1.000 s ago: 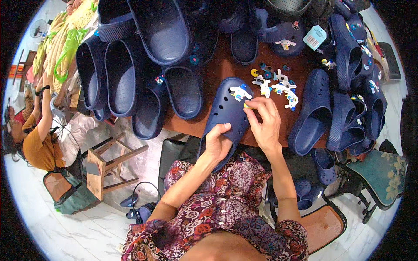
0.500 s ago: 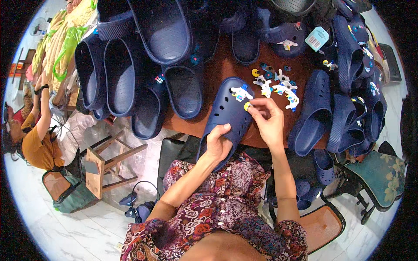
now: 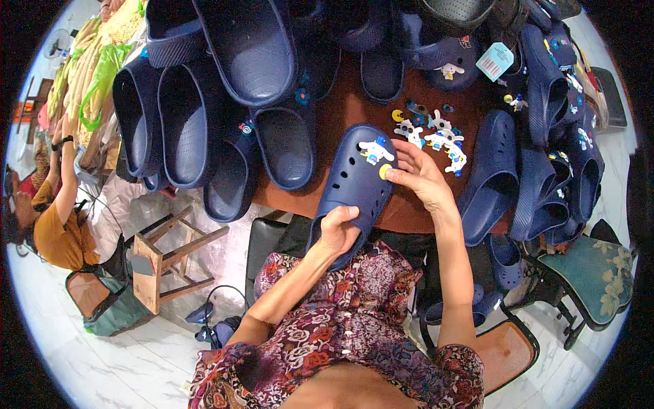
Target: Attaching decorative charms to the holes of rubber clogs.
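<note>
My left hand (image 3: 340, 228) grips a navy clog (image 3: 340, 180) by its heel end, thumb inside the opening and the toe pointing away from me. A white character charm (image 3: 376, 151) sits on the toe, among the vent holes. Just below it, a round yellow charm (image 3: 385, 172) lies against the clog, with the thumb of my right hand (image 3: 424, 176) pressed to its edge. The other fingers of that hand curl at the clog's right side, their tips partly hidden. Beyond them, several loose white, blue and yellow charms (image 3: 436, 133) are spread over the brown tabletop (image 3: 415, 211).
Navy clogs (image 3: 184, 126) crowd the table's left and far side, with more clogs (image 3: 490, 177) at the right. A pale blue tag (image 3: 495, 61) hangs at the back. A wooden stool (image 3: 153, 273), a chair (image 3: 586, 279) and another person in mustard (image 3: 61, 232) surround the table.
My right hand has shifted from pinching the yellow charm at the clog's edge to pressing it with the thumb, fingers opening along the side. The clog has hardly moved.
</note>
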Action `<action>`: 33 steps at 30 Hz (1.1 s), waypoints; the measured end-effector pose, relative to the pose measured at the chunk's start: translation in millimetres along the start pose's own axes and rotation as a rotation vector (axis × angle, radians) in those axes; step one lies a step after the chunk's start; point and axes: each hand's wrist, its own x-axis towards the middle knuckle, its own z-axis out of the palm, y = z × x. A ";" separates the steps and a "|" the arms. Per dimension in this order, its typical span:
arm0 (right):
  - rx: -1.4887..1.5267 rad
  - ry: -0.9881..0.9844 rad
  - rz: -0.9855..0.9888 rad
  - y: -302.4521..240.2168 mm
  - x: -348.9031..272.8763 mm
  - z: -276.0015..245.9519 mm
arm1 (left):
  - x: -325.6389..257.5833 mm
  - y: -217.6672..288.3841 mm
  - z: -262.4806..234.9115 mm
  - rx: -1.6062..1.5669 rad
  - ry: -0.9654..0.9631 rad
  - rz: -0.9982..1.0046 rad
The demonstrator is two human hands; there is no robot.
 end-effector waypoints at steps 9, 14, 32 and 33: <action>0.018 0.028 -0.003 5.6 -3.2 9.1 | 0.2 -3.6 -4.6 -0.021 0.080 -0.013; -0.068 0.159 -0.151 22.1 -15.6 10.8 | 0.5 -3.8 10.6 -0.004 0.131 0.050; -0.585 0.386 -0.434 -3.6 -21.1 30.7 | -0.6 -2.8 0.9 0.040 0.120 0.005; -0.631 0.369 -0.486 -3.3 -19.2 28.3 | -0.4 -2.1 0.2 0.042 0.101 -0.012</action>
